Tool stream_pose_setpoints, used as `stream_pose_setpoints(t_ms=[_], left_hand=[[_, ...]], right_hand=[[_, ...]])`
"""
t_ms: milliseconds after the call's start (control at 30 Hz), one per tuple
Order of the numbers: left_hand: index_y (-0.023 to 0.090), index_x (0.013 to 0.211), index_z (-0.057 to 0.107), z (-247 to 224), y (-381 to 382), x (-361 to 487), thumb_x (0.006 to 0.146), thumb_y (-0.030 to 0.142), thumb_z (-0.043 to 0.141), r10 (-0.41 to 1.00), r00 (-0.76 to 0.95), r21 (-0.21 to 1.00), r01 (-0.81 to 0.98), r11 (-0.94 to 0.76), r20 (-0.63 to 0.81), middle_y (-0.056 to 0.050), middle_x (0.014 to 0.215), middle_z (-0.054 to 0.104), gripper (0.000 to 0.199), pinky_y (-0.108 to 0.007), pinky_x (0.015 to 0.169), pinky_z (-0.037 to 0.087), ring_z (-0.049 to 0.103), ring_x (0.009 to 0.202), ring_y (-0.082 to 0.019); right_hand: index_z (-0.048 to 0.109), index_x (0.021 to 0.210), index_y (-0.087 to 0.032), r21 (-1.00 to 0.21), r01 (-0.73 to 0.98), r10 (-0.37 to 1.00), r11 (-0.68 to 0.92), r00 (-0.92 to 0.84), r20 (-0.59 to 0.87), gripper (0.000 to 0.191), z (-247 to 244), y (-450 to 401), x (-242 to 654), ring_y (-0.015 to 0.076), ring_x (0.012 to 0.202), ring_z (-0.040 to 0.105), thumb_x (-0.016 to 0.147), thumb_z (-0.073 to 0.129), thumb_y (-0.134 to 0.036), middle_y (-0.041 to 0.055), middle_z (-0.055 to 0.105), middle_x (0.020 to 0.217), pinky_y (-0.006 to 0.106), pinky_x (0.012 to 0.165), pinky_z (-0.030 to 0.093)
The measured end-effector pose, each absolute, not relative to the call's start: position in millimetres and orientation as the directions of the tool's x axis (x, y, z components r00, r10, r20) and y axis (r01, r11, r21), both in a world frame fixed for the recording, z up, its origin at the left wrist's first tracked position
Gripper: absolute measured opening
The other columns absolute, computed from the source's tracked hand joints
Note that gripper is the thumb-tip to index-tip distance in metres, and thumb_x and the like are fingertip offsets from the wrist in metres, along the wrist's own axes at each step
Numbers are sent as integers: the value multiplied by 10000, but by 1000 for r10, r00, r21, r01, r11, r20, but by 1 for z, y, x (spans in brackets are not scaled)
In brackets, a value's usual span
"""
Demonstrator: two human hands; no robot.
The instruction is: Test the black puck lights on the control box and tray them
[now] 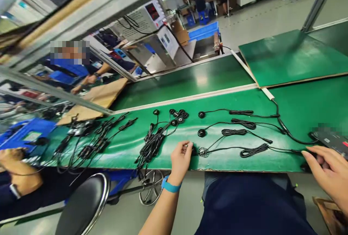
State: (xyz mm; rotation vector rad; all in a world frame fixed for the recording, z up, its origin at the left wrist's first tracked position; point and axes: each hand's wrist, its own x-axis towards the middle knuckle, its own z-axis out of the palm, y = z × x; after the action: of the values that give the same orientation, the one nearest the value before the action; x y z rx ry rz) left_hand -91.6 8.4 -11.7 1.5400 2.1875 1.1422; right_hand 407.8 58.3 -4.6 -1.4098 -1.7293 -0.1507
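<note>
My left hand [181,158], with a blue wristband, is at the table's front edge, its fingers curled together. A small dark piece shows at its fingertips; what it grips I cannot make out. Just right of it lies a round black camera-like head [202,151] on a thin cable. That cable runs through a folded bundle [254,150] to my right hand [330,168], whose thumb and fingers close on the cable's connector end [297,151]. Two similar round heads, the upper [201,114] and the middle [201,132], lie behind with their cables. A black device [330,140] sits beyond my right hand.
A tangled heap of black cables [152,144] lies left of my left hand, with more cables [95,140] farther left. A co-worker's arm [23,173] rests by a blue bin [29,133]. A green board [293,57] lies at the back right; a black stool [84,204] stands below.
</note>
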Motion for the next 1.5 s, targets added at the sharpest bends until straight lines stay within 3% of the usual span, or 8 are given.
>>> stream_pose_setpoints(t_ms=[100, 300, 633, 767, 900, 1067, 1333, 1500], left_hand=[[184, 1051, 678, -4, 13, -92, 934, 477, 636, 884, -423, 716, 678, 165, 197, -9, 719, 663, 319, -279, 596, 508, 608, 612, -159], [186, 1135, 671, 0, 26, -98, 954, 420, 598, 888, -303, 572, 819, 57, 345, -87, 968, 716, 305, -351, 749, 552, 648, 753, -189], [170, 926, 722, 18, 36, -120, 846, 472, 682, 963, -270, 680, 703, 209, -16, -59, 806, 734, 315, -323, 682, 555, 665, 684, -193], [171, 989, 711, 24, 26, -109, 893, 470, 663, 933, -340, 731, 665, 153, 114, -82, 935, 753, 318, -325, 764, 571, 702, 810, -197], [198, 1012, 722, 24, 4, -89, 937, 449, 644, 918, -335, 673, 731, 113, 210, -69, 974, 755, 274, -320, 779, 562, 698, 827, -190], [197, 1014, 715, 9, -17, -75, 946, 464, 636, 899, -398, 660, 727, 187, 184, -46, 851, 739, 287, -294, 643, 549, 671, 660, -166], [171, 1044, 659, -3, -31, -63, 936, 455, 661, 830, -531, 815, 550, 184, 172, -145, 1194, 727, 304, -307, 641, 612, 733, 731, -176], [175, 1020, 657, -1, -28, -70, 922, 471, 673, 864, -488, 807, 556, 200, 121, -149, 1161, 751, 312, -318, 677, 630, 742, 777, -193]], right_hand=[[700, 1066, -387, -439, 822, 769, 363, 2, 639, 163, -6, 62, 408, 199, 591, 638, 906, 712, -359, -20, 695, 810, 392, 555, 546], [724, 985, -257, -472, 805, 761, 359, 40, 648, 133, -21, 63, 411, 145, 577, 591, 885, 745, -341, 24, 731, 911, 335, 584, 525], [741, 1002, -239, -459, 811, 742, 364, 46, 669, 161, -29, 63, 414, 122, 564, 578, 856, 774, -297, 29, 743, 933, 304, 608, 519], [742, 1005, -286, -454, 810, 732, 370, 47, 679, 180, -30, 63, 414, 173, 634, 658, 832, 791, -282, 17, 745, 906, 332, 614, 544], [747, 1006, -295, -460, 811, 731, 362, 59, 679, 188, -33, 63, 414, 172, 599, 644, 824, 796, -284, 22, 753, 923, 344, 569, 537], [753, 990, -269, -457, 814, 730, 358, 61, 681, 173, -34, 64, 413, 165, 583, 629, 823, 797, -280, 33, 756, 930, 339, 564, 529], [754, 968, -225, -441, 814, 720, 378, 41, 692, 141, -31, 63, 409, 152, 617, 640, 836, 788, -262, 45, 752, 913, 304, 574, 519], [757, 961, -216, -452, 817, 730, 359, 56, 681, 139, -32, 63, 409, 136, 594, 616, 835, 786, -267, 44, 754, 927, 295, 569, 516]])
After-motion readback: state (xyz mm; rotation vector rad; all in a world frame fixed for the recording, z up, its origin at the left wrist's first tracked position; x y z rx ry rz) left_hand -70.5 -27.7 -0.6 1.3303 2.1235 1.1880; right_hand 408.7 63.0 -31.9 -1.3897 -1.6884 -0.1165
